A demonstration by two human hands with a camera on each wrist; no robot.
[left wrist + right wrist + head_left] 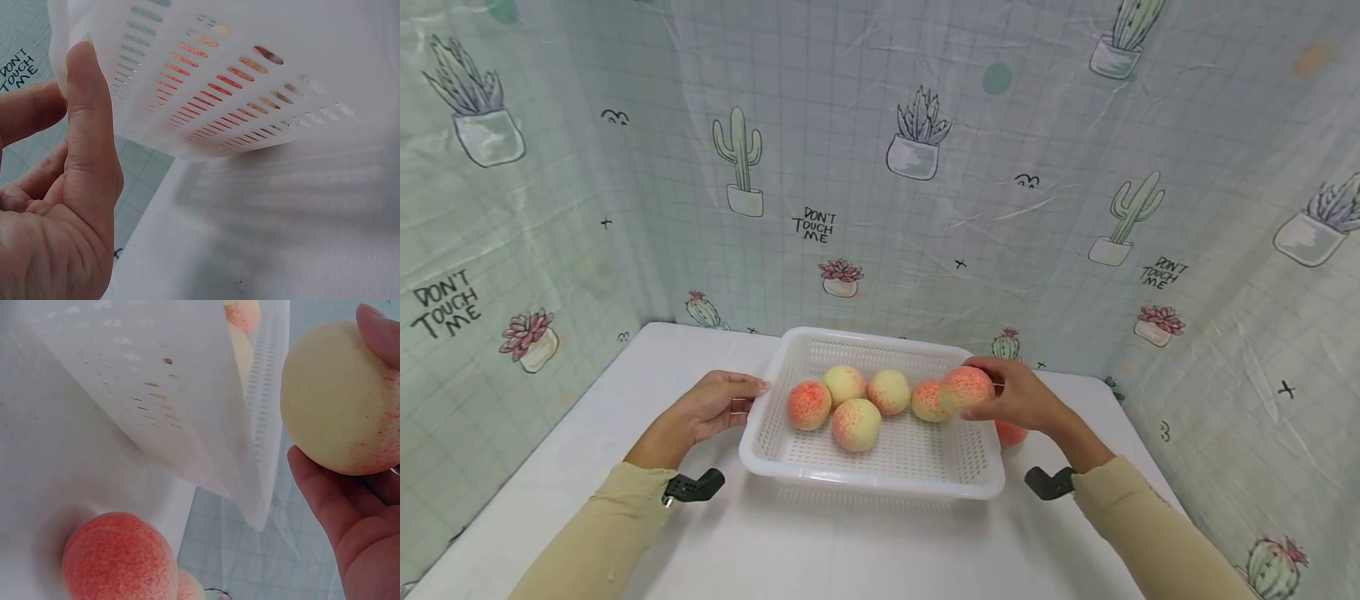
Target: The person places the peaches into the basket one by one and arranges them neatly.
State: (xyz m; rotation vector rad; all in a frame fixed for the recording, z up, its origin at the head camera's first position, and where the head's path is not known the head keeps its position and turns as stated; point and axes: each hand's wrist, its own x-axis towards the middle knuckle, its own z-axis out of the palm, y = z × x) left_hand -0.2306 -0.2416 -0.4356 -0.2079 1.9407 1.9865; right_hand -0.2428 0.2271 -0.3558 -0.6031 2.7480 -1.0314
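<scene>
A white plastic basket point(880, 481) with slotted walls sits on the table, several peaches point(857, 425) lying inside it. At its left rim is my left hand point(711, 406), pinching the edge between thumb and fingers; the left wrist view has the thumb point(90, 119) upright against the corner of the wall. My right hand point(1018, 396) grips another peach point(967, 388) over the basket's right end. Seen from the right wrist, that held peach point(337, 400) shows its pale yellow side, with fingers beneath and the thumb on top, beside the basket's rim.
Outside the basket, right of it, a red peach point(119, 559) lies on the white table point(880, 550), with part of a paler peach point(189, 586) behind it. A cactus-print curtain point(865, 167) encloses the back and both sides.
</scene>
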